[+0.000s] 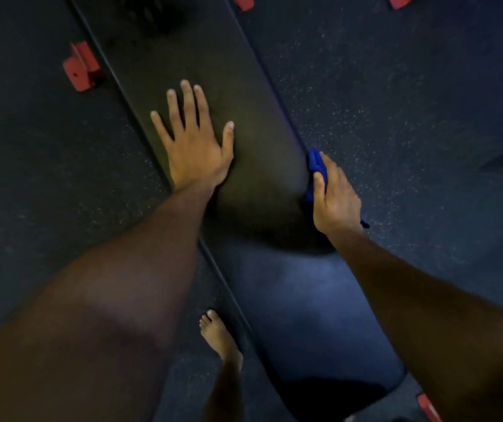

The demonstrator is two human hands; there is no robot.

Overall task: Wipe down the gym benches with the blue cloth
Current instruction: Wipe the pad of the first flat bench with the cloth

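Note:
A long black padded gym bench (253, 123) runs from the top left down to the bottom right, in two pad sections. My left hand (195, 144) lies flat on the upper pad with fingers spread. My right hand (334, 196) grips the blue cloth (315, 164) and holds it against the right side edge of the same pad. Most of the cloth is hidden under my fingers; a small blue corner pokes out near my wrist.
Dark speckled rubber floor (411, 102) surrounds the bench. Red bench feet show at the left (81, 67), the top (242, 1), the top right (399, 0) and the bottom right (428, 408). My bare foot (219, 336) stands just left of the lower pad (311, 315).

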